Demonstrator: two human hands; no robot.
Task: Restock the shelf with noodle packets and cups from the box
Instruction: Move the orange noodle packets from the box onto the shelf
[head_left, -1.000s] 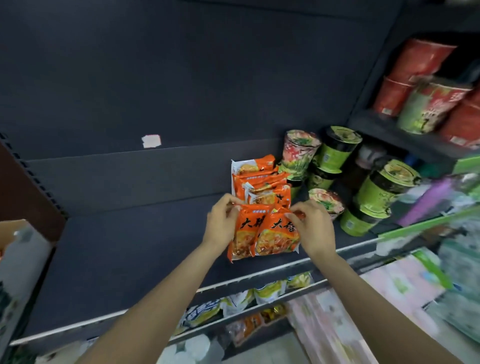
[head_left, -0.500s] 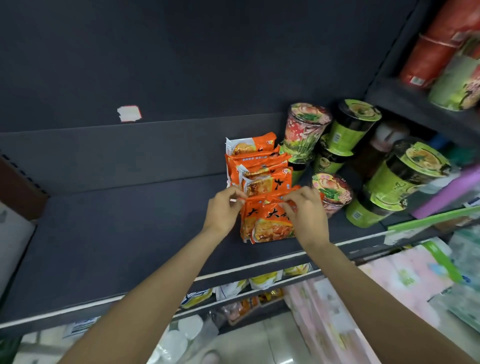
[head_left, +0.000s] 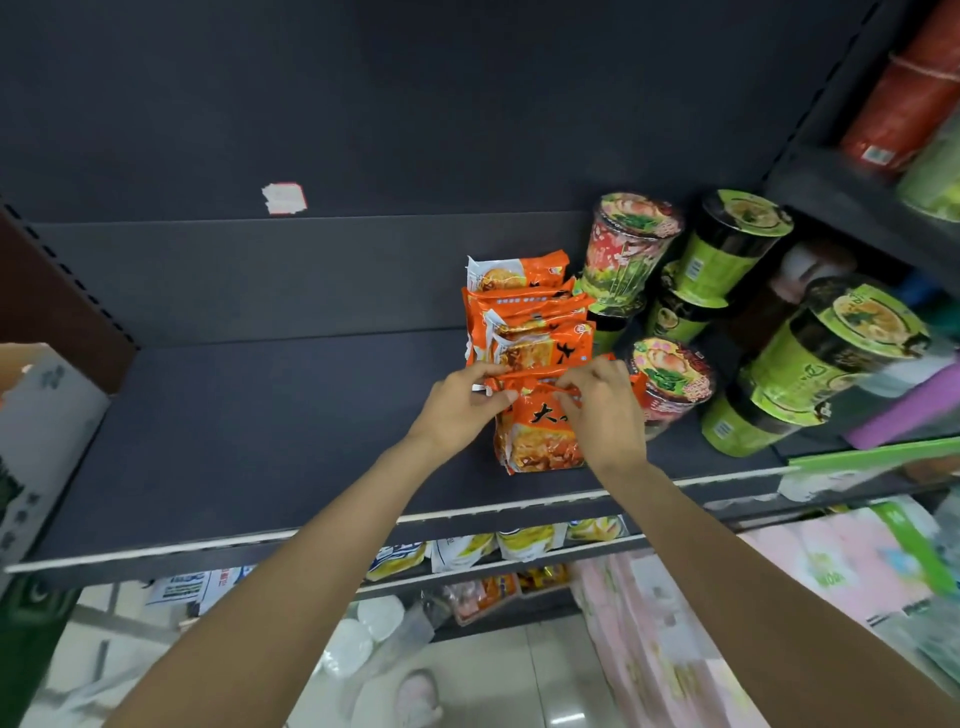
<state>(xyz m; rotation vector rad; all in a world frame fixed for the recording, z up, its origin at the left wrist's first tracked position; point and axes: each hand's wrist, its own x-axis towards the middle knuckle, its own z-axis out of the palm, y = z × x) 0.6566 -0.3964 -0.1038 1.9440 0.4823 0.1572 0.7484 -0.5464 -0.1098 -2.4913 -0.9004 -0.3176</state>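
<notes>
Both hands on the front orange noodle packet (head_left: 540, 436), upright near the shelf's (head_left: 260, 426) front edge. Left hand (head_left: 457, 410) pinching the packet's top left corner, fingers clamped; right hand (head_left: 602, 410) curled over the top right, fingers clamped too. More orange packets (head_left: 524, 322) in a row behind, toward the back edge. Noodle cups (head_left: 670, 379) just beside, at the right end. Cardboard box (head_left: 36, 431) off the left end.

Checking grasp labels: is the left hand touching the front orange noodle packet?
Touching. The head view shows the left hand with thumb and fingers pinching the top edge of the front orange noodle packet; no gap shows.
</notes>
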